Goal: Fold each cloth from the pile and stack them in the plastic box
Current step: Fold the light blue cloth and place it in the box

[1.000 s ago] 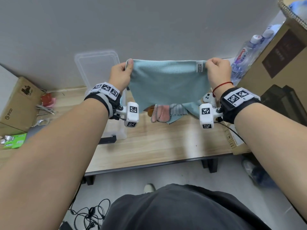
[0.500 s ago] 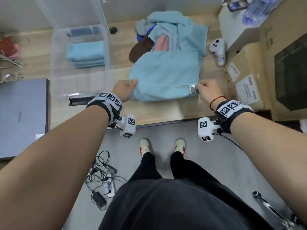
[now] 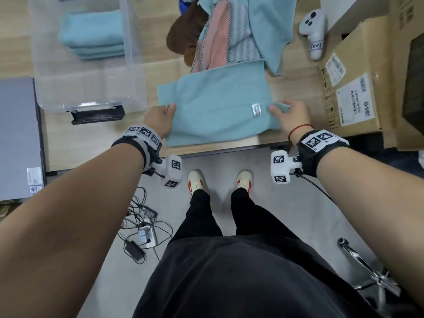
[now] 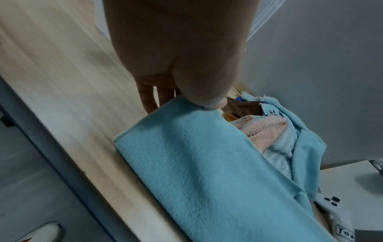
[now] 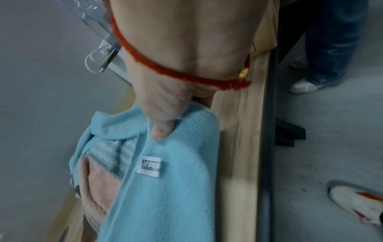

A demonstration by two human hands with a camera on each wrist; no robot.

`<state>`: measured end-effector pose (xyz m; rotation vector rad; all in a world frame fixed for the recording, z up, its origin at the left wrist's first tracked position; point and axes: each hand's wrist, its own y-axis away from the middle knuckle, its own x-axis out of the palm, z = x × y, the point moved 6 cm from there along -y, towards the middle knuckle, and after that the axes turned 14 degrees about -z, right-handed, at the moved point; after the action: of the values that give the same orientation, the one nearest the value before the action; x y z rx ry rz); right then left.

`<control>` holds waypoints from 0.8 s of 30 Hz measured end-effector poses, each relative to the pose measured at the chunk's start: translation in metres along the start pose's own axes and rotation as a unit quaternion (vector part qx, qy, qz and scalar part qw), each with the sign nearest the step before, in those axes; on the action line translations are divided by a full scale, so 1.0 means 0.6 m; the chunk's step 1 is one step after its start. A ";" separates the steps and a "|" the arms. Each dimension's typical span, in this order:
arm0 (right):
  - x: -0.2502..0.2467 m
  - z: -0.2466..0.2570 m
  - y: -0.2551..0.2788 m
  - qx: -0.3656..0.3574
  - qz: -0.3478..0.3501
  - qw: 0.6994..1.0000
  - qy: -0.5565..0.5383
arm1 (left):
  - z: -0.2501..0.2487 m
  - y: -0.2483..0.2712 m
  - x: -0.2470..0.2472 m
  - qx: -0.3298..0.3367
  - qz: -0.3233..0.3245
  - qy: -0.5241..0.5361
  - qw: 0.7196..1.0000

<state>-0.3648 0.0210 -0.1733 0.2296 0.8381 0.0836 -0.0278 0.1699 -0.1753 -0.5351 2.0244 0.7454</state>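
Cloth [image 3: 215, 106] lies flat on the table [image 3: 96, 136], corners pinched by left hand [image 3: 160, 120] and right hand [image 3: 290, 118].

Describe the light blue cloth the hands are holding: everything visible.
The light blue cloth is a fleecy, microfibre-looking rectangle with a stitched hem and a small white label near its right side. It lies flat on the wooden table near the front edge, apparently folded double, its far edge overlapping the pile of cloths. The left hand pinches its left edge, thumb on top; the right hand pinches its right edge, where the fabric bunches slightly.
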 end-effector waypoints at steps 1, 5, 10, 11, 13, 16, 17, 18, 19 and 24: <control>-0.006 0.007 -0.007 0.008 -0.017 1.000 -0.017 | 0.000 -0.006 -0.006 -0.007 -0.017 0.024 1.000; 0.001 0.039 -0.033 -0.005 -0.016 0.998 -0.064 | 0.000 -0.021 -0.018 -0.031 -0.063 0.090 0.993; 0.028 0.058 -0.069 -0.024 -0.016 0.998 -0.056 | 0.005 -0.032 -0.014 -0.045 -0.093 0.111 0.988; 0.034 0.064 -0.077 -0.029 -0.015 0.998 -0.051 | 0.006 -0.036 -0.013 -0.045 -0.097 0.114 0.988; 0.047 0.073 -0.094 -0.037 -0.007 0.998 -0.048 | 0.006 -0.045 -0.010 -0.049 -0.101 0.119 0.987; 0.060 0.088 -0.117 -0.056 0.003 0.998 -0.021 | 0.006 -0.061 -0.009 -0.064 -0.102 0.114 0.986; 0.064 0.092 -0.125 -0.058 0.005 0.998 -0.009 | 0.009 -0.067 -0.007 -0.071 -0.103 0.112 0.986; 0.068 0.096 -0.131 -0.062 0.007 0.998 0.003 | 0.012 -0.074 -0.006 -0.079 -0.105 0.109 0.985; 0.072 0.100 -0.140 -0.065 0.007 0.998 0.017 | 0.016 -0.082 -0.005 -0.085 -0.107 0.104 0.985; 0.097 0.109 -0.181 -0.072 0.008 0.993 0.098 | 0.026 -0.116 0.000 -0.127 -0.110 0.097 0.981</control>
<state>-0.2791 -0.0860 -0.1991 0.0926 1.0206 0.1837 0.0247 0.1299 -0.2032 -0.9960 2.0140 0.8484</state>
